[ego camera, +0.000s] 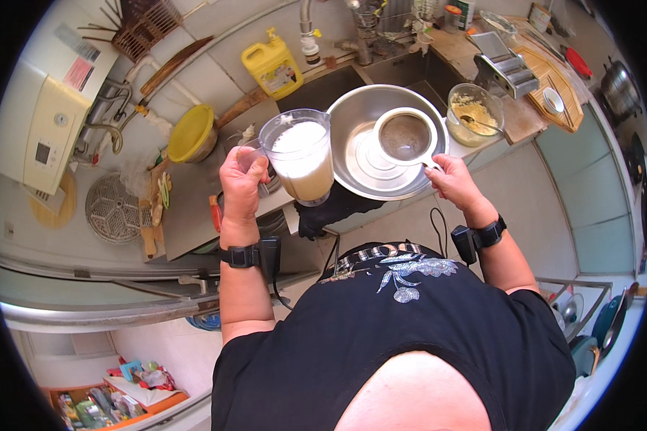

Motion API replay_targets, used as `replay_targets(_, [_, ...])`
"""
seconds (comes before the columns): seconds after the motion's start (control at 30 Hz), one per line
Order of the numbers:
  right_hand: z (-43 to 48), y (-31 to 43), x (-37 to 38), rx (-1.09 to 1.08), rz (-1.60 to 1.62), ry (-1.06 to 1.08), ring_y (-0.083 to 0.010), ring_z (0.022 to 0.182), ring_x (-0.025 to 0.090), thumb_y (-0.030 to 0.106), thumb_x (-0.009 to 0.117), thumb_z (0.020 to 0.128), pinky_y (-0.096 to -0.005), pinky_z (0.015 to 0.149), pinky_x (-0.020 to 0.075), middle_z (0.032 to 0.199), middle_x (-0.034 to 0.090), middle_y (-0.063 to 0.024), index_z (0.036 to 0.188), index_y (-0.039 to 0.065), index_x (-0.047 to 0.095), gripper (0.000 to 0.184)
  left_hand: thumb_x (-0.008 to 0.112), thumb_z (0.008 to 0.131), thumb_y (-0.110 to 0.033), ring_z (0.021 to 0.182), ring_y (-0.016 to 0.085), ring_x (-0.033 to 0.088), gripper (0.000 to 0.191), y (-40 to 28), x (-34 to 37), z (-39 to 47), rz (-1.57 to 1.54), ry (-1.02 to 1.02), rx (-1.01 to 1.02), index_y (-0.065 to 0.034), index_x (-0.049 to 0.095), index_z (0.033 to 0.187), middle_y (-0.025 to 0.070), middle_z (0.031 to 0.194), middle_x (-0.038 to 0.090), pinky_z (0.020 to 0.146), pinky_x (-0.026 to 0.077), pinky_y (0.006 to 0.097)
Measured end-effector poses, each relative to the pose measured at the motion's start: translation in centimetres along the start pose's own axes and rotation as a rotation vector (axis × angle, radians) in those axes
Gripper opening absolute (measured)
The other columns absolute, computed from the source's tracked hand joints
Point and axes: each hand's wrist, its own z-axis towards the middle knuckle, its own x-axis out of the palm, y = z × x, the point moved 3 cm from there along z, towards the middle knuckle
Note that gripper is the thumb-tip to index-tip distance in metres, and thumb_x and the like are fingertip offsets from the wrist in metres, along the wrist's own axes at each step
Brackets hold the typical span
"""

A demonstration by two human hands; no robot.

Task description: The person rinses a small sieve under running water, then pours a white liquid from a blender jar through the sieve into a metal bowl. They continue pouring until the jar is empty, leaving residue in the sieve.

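Note:
My left hand (243,175) grips the handle of a clear blender jug (303,161). Pale liquid with a thick white froth on top fills much of the jug, which is nearly upright. My right hand (452,179) holds a fine-mesh strainer (405,137) by its short handle. The strainer, with a white rim, hangs over the right part of a wide stainless steel basin (350,169). The jug is at the basin's left edge; whether they touch I cannot tell. Inside the basin, the visible bottom is bare metal with ringed reflections.
Right of the basin stands a glass bowl (466,137) of yellowish crumbly mash with a spoon (480,124). Beyond it are a pasta machine (507,73) and a bamboo tray (563,99). A sink (329,86), a yellow jug (272,64) and a yellow-lidded bowl (191,133) lie behind and left.

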Motion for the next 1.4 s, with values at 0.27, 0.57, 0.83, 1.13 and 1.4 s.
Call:
replay_targets(0.27, [0.8,1.6,-1.8,-0.147,0.024,-0.065,-0.0044,0.047,0.045,0.014,0.059,0.084,-0.0207,0.04,0.0358,0.063,0.053,0.0004,0.096,-0.004,0.057,0.022,0.066,0.082,-0.01,0.051,0.01,0.045,0.018,1.3,5.6,1.3,-0.197,0.188,-0.179,-0.0042,0.051,0.09,0.002,0.064,0.05,0.049,0.04,0.0236])
replay_targets(0.57, [0.6,0.7,-1.6,0.026,0.002,0.024,-0.0033,0.047,0.043,0.013,0.057,0.084,-0.0185,0.039,0.0332,0.063,0.052,0.0012,0.098,-0.001,0.06,0.02,0.07,0.077,-0.009,0.058,0.004,0.046,0.019,-0.8,8.0,2.7,0.18,0.338,-0.131,-0.0042,0.053,0.085,-0.0027,0.071,0.054,0.051,0.038,0.0181])
replay_targets(0.83, [0.9,0.1,-0.3,0.084,0.091,0.172,-0.005,0.044,0.042,0.014,0.056,0.083,-0.0203,0.039,0.0334,0.059,0.049,0.0009,0.091,0.001,0.06,0.016,0.071,0.072,-0.006,0.065,0.003,0.047,0.019,-2.1,8.6,4.4,0.518,0.345,-0.031,-0.0013,0.054,0.081,-0.0036,0.071,0.053,0.058,0.04,0.0179])
replay_targets(1.13, [1.8,0.2,0.9,0.037,0.138,0.189,-0.0044,0.044,0.041,0.013,0.057,0.085,-0.0203,0.039,0.0319,0.058,0.049,0.0021,0.091,0.003,0.06,0.013,0.072,0.072,-0.007,0.061,0.002,0.043,0.021,-2.4,8.9,6.4,0.644,0.393,0.003,-0.0022,0.052,0.078,-0.0051,0.067,0.05,0.054,0.037,0.0176])
replay_targets(1.4, [2.1,0.0,1.2,0.055,0.155,0.178,-0.0047,0.045,0.041,0.013,0.057,0.085,-0.0204,0.039,0.0324,0.058,0.048,0.0023,0.088,0.003,0.059,0.011,0.072,0.073,-0.009,0.063,0.002,0.043,0.021,-2.2,9.1,7.4,0.781,0.455,0.02,-0.0022,0.053,0.08,-0.0053,0.07,0.05,0.057,0.038,0.0172])
